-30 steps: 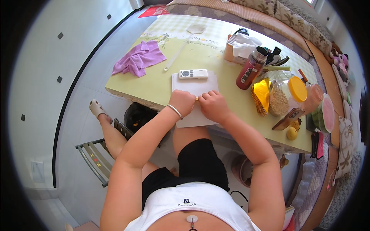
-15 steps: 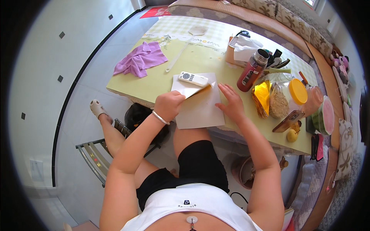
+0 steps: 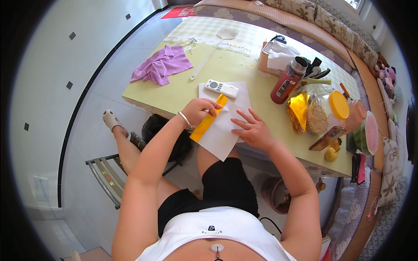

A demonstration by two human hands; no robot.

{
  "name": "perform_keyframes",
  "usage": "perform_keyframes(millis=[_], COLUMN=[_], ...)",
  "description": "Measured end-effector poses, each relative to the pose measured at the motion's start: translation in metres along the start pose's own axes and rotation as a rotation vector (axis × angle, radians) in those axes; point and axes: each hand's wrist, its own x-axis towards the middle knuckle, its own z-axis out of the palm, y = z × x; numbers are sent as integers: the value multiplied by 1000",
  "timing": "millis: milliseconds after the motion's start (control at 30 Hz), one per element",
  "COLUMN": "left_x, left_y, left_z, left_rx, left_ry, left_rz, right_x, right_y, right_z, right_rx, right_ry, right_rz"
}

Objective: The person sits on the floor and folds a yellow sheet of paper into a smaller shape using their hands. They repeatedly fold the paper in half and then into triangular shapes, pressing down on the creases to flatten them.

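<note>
A sheet of paper (image 3: 220, 141), white on the face that shows, lies slantwise at the table's near edge. Along its left side runs a gold band (image 3: 201, 130) where the shiny side is turned up. My left hand (image 3: 198, 111) is closed with its fingertips on this band, pinching the paper. With fingers spread, my right hand (image 3: 254, 129) rests on the sheet's right part. More white paper (image 3: 239, 89) lies underneath, its lower part hidden by the top sheet. Just beyond my left hand, a white remote control (image 3: 221, 88) sits on that paper.
Right of my hands stand gold paper (image 3: 297, 113), a red thermos (image 3: 287, 80), a yellow-lidded jar (image 3: 324, 113), a phone (image 3: 326, 138) and a cut watermelon (image 3: 366, 132). A purple cloth (image 3: 163, 65) and a white fly swatter (image 3: 211, 56) lie at the left.
The top sheet now lies slanted, with a gold band showing along its left side. My left hand has moved slightly right along it. My right hand has moved left and down onto the sheet.
</note>
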Motion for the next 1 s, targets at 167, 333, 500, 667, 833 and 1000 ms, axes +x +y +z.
perform_keyframes(millis=[167, 333, 500, 667, 833, 1000], left_x=[17, -51, -76, -78, -73, -69], left_y=[11, 67, 35, 20, 8, -9], left_z=[6, 58, 78, 57, 43, 40], left_rx=[474, 650, 784, 660, 617, 462], left_ry=[-67, 212, 382, 426, 281, 245], left_rz=[216, 540, 469, 291, 182, 107], right_x=[1, 8, 18, 19, 15, 21], right_y=[-19, -43, -57, -46, -40, -18], right_z=[-3, -5, -3, -2, -12, -6], right_rx=[-102, -215, -106, 132, 243, 248], right_ry=[138, 60, 68, 126, 0, 103], right_rz=[122, 158, 183, 270, 329, 194])
